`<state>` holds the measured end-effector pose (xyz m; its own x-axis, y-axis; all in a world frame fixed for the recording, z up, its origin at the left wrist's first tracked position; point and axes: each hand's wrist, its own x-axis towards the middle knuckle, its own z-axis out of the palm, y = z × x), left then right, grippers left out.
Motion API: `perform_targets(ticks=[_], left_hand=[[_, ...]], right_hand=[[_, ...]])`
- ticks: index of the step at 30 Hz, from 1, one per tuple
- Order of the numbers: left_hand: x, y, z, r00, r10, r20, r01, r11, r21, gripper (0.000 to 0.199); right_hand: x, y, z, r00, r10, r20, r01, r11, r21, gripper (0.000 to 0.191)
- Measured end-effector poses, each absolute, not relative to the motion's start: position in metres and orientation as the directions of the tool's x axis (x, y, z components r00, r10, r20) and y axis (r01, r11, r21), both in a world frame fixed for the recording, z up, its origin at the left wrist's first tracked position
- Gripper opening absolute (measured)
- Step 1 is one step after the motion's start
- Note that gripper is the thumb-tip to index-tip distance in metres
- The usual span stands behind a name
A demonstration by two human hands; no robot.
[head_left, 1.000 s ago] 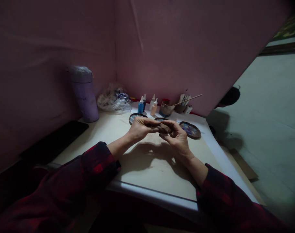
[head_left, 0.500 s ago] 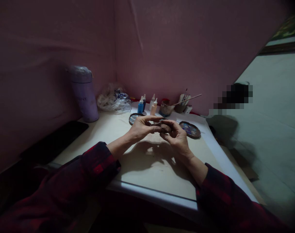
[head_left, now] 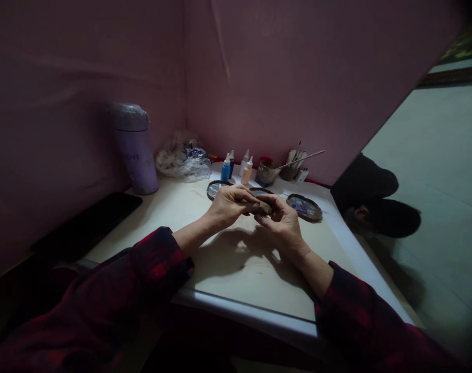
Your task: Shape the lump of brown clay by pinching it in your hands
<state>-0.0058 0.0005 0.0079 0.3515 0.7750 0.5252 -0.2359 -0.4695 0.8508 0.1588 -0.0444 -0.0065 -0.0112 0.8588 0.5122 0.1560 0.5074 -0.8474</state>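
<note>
Above the middle of the table, my left hand (head_left: 229,204) and my right hand (head_left: 285,224) meet around a lump of brown clay (head_left: 264,207). The left fingers and thumb pinch its left end. On the other side, my right thumb lies below it while the right fingers curl over the top, hiding part of its shape. Just behind the hands are three dark-rimmed oval dishes: a left dish (head_left: 209,191) with pale and blue contents, a middle dish (head_left: 262,190) partly covered by the hands, and a right dish (head_left: 305,208) with blue and purple smears.
Along the back stand a blue bottle (head_left: 225,171), an orange bottle (head_left: 247,173), a jar with a brush (head_left: 265,175) and a holder of tools (head_left: 292,168). Left are a purple flask (head_left: 137,158), a plastic bag (head_left: 183,160) and a black slab (head_left: 88,223). Another person (head_left: 375,199) bends beside the table.
My left fingers have come down and closed onto the clay, which sits at a slightly different angle. At the right, the other person has come further into view, lower down.
</note>
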Motion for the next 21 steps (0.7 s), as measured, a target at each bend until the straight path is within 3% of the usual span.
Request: perform_targets(ticks=[5, 9, 14, 18, 21], left_hand=[[-0.0032, -0.0053, 0.0128, 0.358, 0.782, 0.510, -0.321, -0.410, 0.854, 0.025], [-0.0017, -0.0055, 0.0149, 0.361, 0.819, 0.446, -0.408, -0.292, 0.865, 0.062], [-0.0045, -0.0049, 0.0153, 0.312, 0.852, 0.421, -0.238, -0.358, 0.903, 0.035], [-0.0060, -0.0065, 0.0136, 0.243, 0.815, 0.526, -0.171, -0.498, 0.850, 0.029], [-0.0061, -0.0064, 0.0117, 0.227, 0.823, 0.521, -0.163, -0.496, 0.853, 0.028]], right_hand=[[0.1597, -0.0454, -0.0041, 0.002, 0.865, 0.501, 0.097, 0.499, -0.861, 0.038], [0.1623, -0.0459, -0.0027, 0.054, 0.872, 0.487, 0.042, 0.485, -0.873, 0.041], [0.1634, -0.0453, -0.0036, 0.066, 0.868, 0.492, 0.026, 0.491, -0.871, 0.042], [0.1636, -0.0440, -0.0050, 0.042, 0.867, 0.497, 0.045, 0.496, -0.867, 0.040], [0.1651, -0.0420, -0.0070, 0.025, 0.876, 0.482, 0.040, 0.481, -0.876, 0.041]])
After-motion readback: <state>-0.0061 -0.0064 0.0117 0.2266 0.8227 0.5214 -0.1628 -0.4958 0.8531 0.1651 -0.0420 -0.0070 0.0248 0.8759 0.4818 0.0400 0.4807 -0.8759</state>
